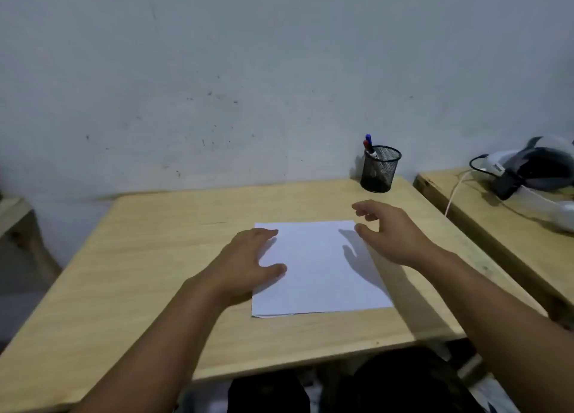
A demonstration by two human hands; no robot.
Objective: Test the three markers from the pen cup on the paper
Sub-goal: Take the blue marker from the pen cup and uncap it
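Bare grey-white wall, scuffed and speckled, behind a light wooden desk [186,257]; a second desk at right carries a headset-like device with a cable, not part of the task. A white sheet of paper [316,273] lies flat near the middle of the desk, unmarked as far as can be seen, with a second sheet edge just showing along its near border. Left hand [248,257] rests palm-down on the paper's left margin, fingers spread and released, grasping nothing; judged purpose is to pin the sheet so it does not slide under a marker stroke. Right hand [388,229] hovers above the paper's far right corner, fingers loosely spread and empty, pointed toward the pen cup [380,170]; judged to be the start of a reach for the first marker. The pen cup is black wire mesh, round, upright, standing at the desk's far right corner close to the wall, well apart from the paper. The markers [370,147] lean against its left rim: a blue cap and a red cap are clear, a dark-tipped third is less certain. No test done yet.
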